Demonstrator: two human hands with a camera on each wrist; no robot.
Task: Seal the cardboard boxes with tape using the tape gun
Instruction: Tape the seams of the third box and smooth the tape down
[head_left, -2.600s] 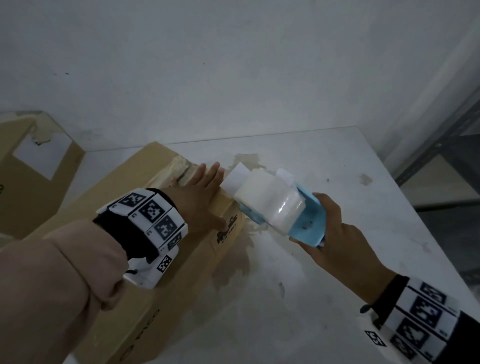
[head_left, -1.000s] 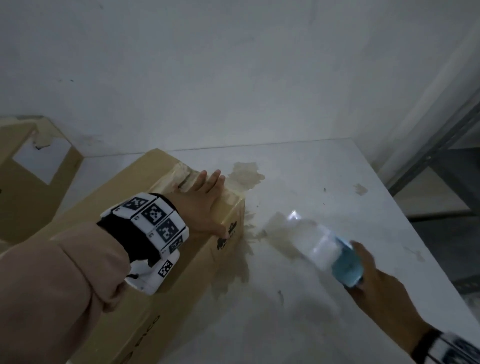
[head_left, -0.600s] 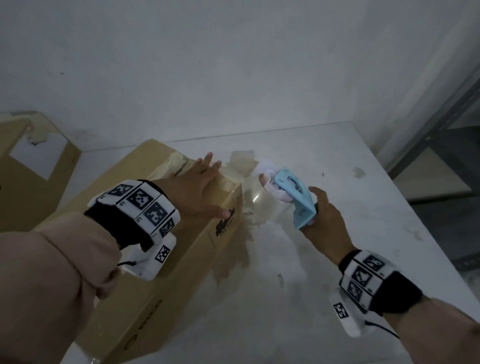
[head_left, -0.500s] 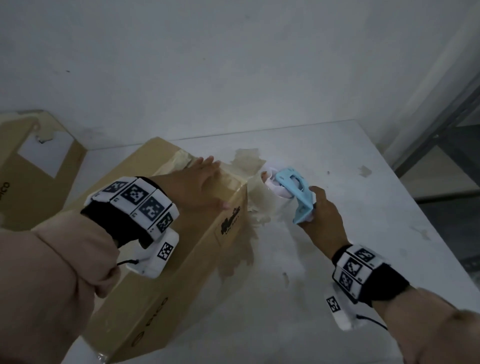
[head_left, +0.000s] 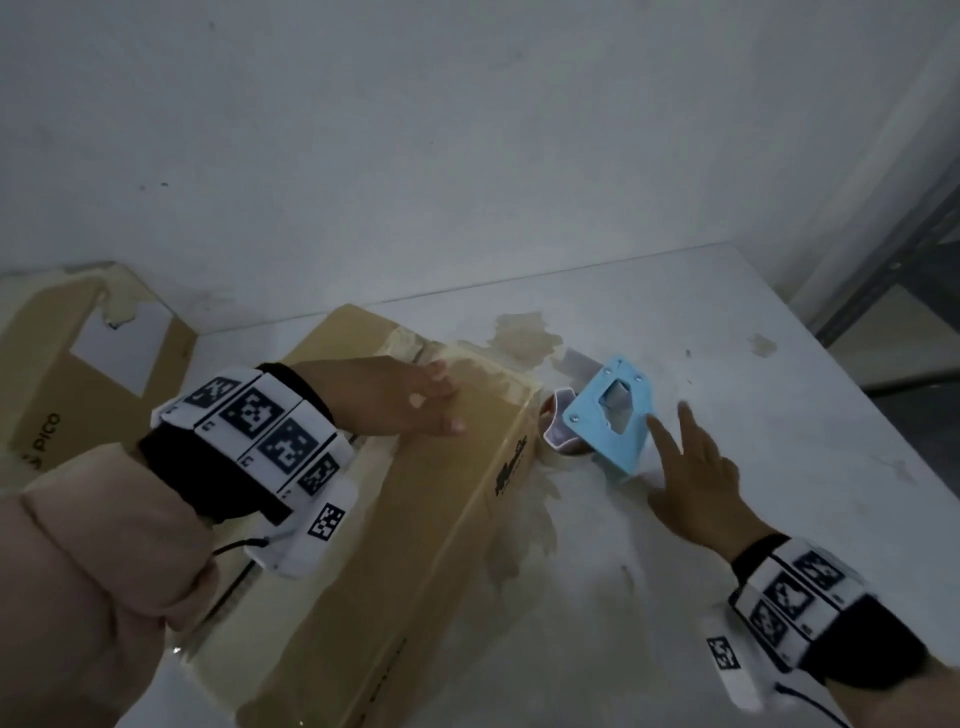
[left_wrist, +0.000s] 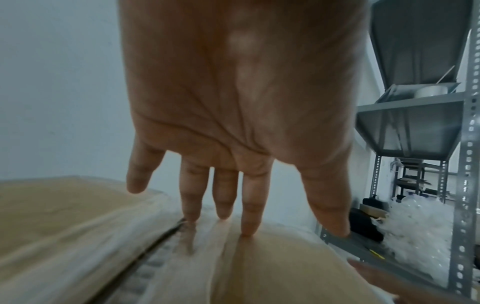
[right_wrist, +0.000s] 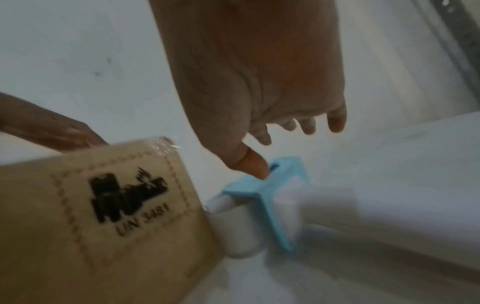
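- Right now the tape gun (head_left: 608, 415) sits on the white table (head_left: 779, 467), just beside the short end of the cardboard box (head_left: 415, 519), its blue plate tilted up and its roll side turned toward the box.
- Of the 2 hands, the right hand (head_left: 691, 483) is the nearer one: it lies just to the right of the tape gun, fingers spread and relaxed, holding nothing. In the right wrist view the thumb (right_wrist: 255, 164) touches the blue frame's top edge, while the other fingers stand clear of it.
- On the box top, the left hand (head_left: 395, 395) lies flat with straight fingers (left_wrist: 249, 205) pressing beside the centre seam (left_wrist: 145, 253), close to the end that faces the tape gun. It grips nothing.
- That seam runs lengthwise along the box, from near the person toward the far end where the tape gun rests, and glossy tape already shows along it and over the end corner.
- My judgement: any further pass turns on the right hand closing round the tape gun from its right side and lifting it leftward onto the box, in line with the seam.
- A second box (head_left: 78, 389) stands well apart to the left, by the wall.
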